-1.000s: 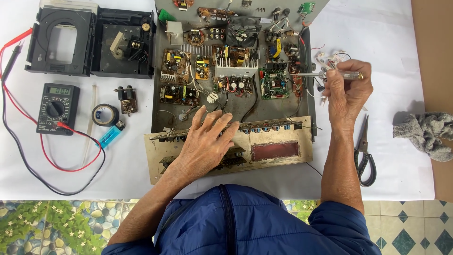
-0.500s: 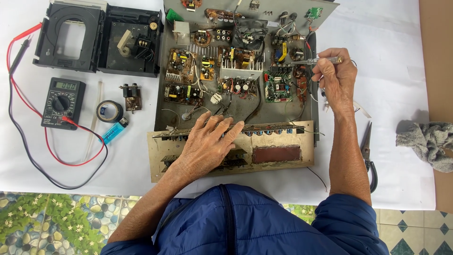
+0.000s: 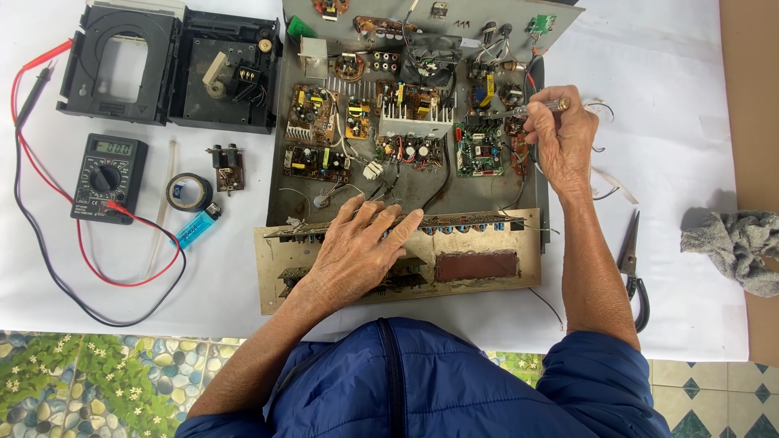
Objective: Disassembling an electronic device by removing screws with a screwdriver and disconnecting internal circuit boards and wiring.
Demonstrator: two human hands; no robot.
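Gripping a clear-handled screwdriver [image 3: 542, 105] in right hand [image 3: 562, 142], left hand [image 3: 357, 247] open flat on front panel [image 3: 487, 268]; tip slip risks scraping green circuit board [image 3: 479, 150].

Bright, even daylight fills the scene, and the white cloth-covered table [image 3: 673, 122] reads almost blown out. Shadows are soft and short: a faint one lies just right of the crumpled grey rag [image 3: 734, 247]. Focus is sharp throughout, with no motion blur. Lines bow slightly toward the frame's corners.
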